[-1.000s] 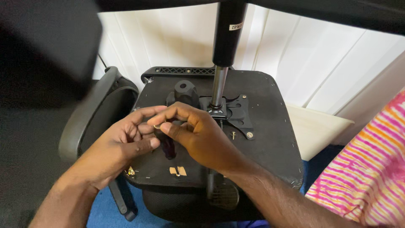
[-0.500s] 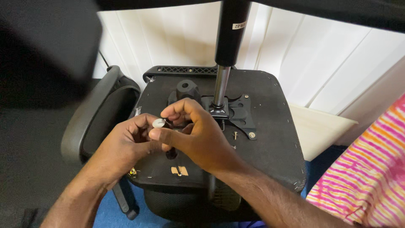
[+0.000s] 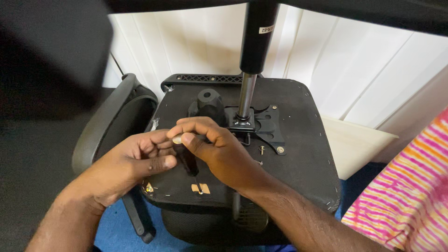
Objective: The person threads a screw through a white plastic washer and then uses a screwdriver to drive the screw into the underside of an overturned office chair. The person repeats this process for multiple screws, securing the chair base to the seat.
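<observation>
An office chair lies upside down, its black seat underside [image 3: 298,154] facing me. My right hand [image 3: 219,149] grips the black handle of a screwdriver [image 3: 186,158] with a silvery cap, held upright with its tip at the near edge of the seat underside by a small tan patch [image 3: 200,188]. My left hand [image 3: 135,163] touches the handle from the left, thumb against it. A black metal mounting plate [image 3: 266,126] with the gas lift cylinder [image 3: 254,51] stands behind my hands.
A curved black armrest [image 3: 105,126] sticks out at the left. A black knob [image 3: 209,101] sits by the plate, and loose screws [image 3: 262,149] lie on the underside. White panelled wall behind. A pink and orange striped cloth [image 3: 406,200] is at the right.
My hands have shifted slightly lower and toward me with the screwdriver. The screwdriver's cap and handle show more clearly now between my fingers.
</observation>
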